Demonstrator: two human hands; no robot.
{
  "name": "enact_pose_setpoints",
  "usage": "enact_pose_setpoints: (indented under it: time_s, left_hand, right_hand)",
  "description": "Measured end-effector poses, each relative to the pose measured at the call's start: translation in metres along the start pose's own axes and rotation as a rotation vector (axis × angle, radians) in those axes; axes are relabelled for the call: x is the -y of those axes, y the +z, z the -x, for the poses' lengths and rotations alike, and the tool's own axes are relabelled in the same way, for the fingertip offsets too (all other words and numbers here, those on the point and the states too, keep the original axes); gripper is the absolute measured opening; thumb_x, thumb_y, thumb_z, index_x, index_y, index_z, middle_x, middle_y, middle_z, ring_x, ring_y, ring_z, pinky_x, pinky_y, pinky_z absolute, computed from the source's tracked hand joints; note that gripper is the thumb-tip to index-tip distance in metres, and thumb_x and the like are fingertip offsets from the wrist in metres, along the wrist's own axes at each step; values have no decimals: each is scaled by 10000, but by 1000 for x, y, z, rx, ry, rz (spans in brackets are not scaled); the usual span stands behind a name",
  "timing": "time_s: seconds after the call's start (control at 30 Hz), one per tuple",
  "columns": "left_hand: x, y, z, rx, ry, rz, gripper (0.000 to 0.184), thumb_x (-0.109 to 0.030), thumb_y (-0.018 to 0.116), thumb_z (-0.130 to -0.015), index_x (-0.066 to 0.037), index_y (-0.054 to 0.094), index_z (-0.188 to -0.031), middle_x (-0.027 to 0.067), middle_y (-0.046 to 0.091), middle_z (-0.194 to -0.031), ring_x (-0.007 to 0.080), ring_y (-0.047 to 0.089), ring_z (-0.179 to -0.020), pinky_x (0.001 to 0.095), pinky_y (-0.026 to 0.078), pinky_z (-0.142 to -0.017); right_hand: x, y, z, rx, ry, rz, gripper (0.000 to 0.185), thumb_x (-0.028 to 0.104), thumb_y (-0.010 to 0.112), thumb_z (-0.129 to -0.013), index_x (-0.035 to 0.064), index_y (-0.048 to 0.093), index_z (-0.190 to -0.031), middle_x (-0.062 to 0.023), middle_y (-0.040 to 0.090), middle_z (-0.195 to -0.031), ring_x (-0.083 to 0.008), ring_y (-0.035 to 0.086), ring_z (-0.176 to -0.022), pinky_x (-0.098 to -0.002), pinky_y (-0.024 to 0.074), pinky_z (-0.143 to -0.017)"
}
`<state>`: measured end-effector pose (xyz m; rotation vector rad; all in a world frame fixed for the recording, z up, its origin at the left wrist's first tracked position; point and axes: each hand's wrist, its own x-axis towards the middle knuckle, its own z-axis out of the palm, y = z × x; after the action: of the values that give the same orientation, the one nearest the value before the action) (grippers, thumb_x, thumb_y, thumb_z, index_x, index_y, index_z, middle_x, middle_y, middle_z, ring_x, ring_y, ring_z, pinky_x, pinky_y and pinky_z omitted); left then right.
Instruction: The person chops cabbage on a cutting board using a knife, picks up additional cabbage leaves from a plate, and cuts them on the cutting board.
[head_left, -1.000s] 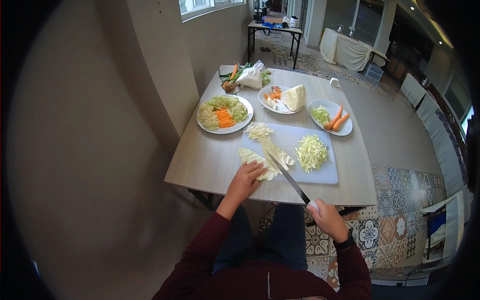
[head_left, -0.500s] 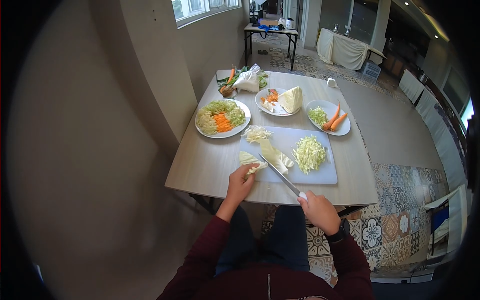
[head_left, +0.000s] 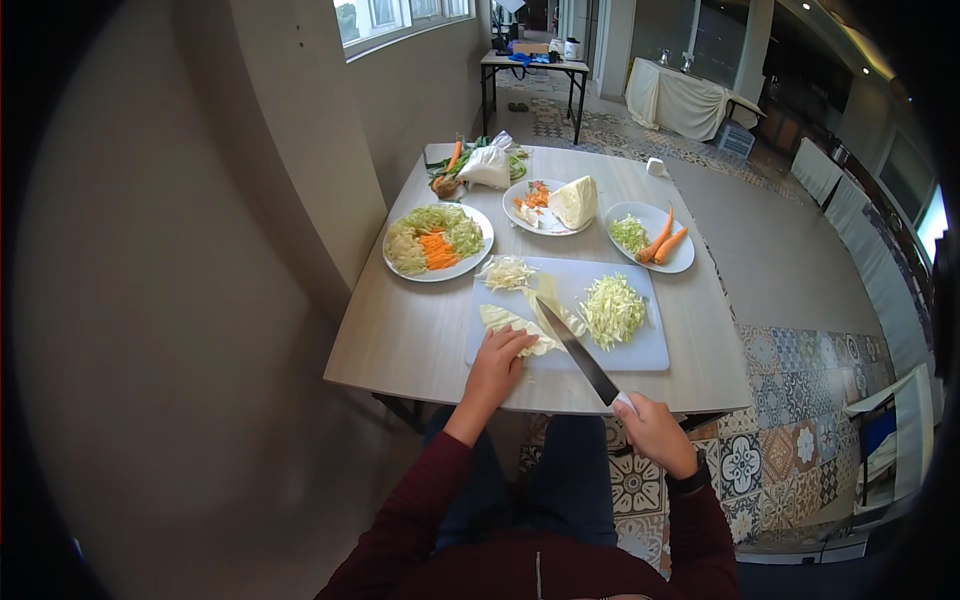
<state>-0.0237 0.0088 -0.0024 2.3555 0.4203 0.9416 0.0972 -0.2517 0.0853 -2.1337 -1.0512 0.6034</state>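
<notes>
On the white cutting board (head_left: pixel 560 362), my left hand (head_left: pixel 497 368) holds down a pale cabbage leaf (head_left: pixel 505 320) with its fingertips. My right hand (head_left: pixel 655 428) is closed around the white handle of a kitchen knife (head_left: pixel 588 368). The blade slants up and left over the board, its tip above another piece of cabbage leaf (head_left: pixel 568 316). A heap of shredded cabbage (head_left: pixel 613 312) sits on the right of the board. A smaller heap of pale shreds (head_left: pixel 506 272) lies at its far left corner.
Behind the board stand a plate (head_left: pixel 398 268) of shredded vegetables, a plate (head_left: pixel 548 229) with a cabbage wedge (head_left: pixel 574 203), and a plate (head_left: pixel 684 262) with carrots (head_left: pixel 656 238). A white plastic bag (head_left: pixel 487 166) and greens lie at the far left. A wall rises left of the table.
My left hand has shifted slightly right and flattened onto the leaf, which now lies spread on the board. The knife has turned, showing its broad blade, and its tip has moved slightly right.
</notes>
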Motion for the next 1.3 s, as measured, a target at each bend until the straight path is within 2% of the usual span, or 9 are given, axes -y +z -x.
enact_pose_setpoints:
  time_s: [0.07,0.23,0.37,0.67,0.87,0.97,1.07,1.17,1.3]
  left_hand:
    - [5,-3,4,67,64,-76,434,20,617,-820,-128,656,-1227,123,639,-1239,376,534,-1243,545,363,-1093]
    - [9,-4,9,-37,84,-148,413,0,648,-799,-113,663,-1196,126,644,-1227,378,544,-1227,510,395,-1079]
    - [9,0,9,-15,58,-159,395,-14,651,-794,-99,667,-1180,130,645,-1226,389,548,-1211,497,407,-1069]
    - [-13,-20,5,-22,120,-188,448,-222,719,-695,-94,679,-1122,150,629,-1213,381,503,-1237,514,363,-1081]
    - [-17,-37,-28,-164,169,-176,356,-139,704,-751,-110,688,-1105,110,640,-1147,330,555,-1113,467,427,-965]
    - [-16,-53,-55,-144,174,-182,312,-92,695,-777,-97,686,-1089,101,645,-1132,314,569,-1092,442,443,-953]
    - [-22,-59,-81,-84,261,-231,295,-117,724,-786,-92,685,-1078,99,648,-1127,317,576,-1080,432,452,-954]
    - [-26,-45,-105,104,399,-234,337,-166,739,-799,-108,680,-1125,77,649,-1169,301,548,-1165,453,415,-1013]
    - [-7,-12,-130,423,418,-450,408,-224,756,-798,-143,675,-1190,60,660,-1177,274,526,-1220,444,367,-1063]
  right_hand:
    - [-3,-1,5,9,48,-78,350,289,509,-1010,-23,538,-855,-175,561,-602,-303,562,-494,-421,439,-510]
    - [2,-4,18,45,193,-237,306,278,502,-1023,16,531,-866,-32,511,-557,-106,503,-431,-296,390,-417]
    - [3,-4,23,44,209,-292,286,273,494,-1029,29,537,-885,-3,499,-561,-81,477,-418,-260,374,-400]
    - [-23,2,26,-96,198,-519,307,306,478,-1041,26,576,-962,7,505,-578,-53,460,-425,-217,366,-392]
    - [-78,5,8,-209,141,-753,409,422,408,-1055,28,520,-1063,-28,507,-604,-86,475,-418,-226,399,-394]
    - [-102,0,-9,-251,120,-795,433,437,401,-1054,19,516,-1056,-37,508,-606,-113,489,-419,-247,423,-409]
    - [-117,-14,-31,-283,65,-787,443,450,403,-1051,21,511,-1025,-40,505,-605,-121,504,-436,-256,438,-423]
    - [-136,-22,-54,-330,-2,-818,451,467,409,-1044,28,509,-1007,-40,504,-601,-120,500,-434,-259,439,-418]
    - [-146,-26,-69,-382,-5,-882,457,509,414,-1029,62,499,-983,-34,497,-593,-112,480,-416,-266,429,-385]
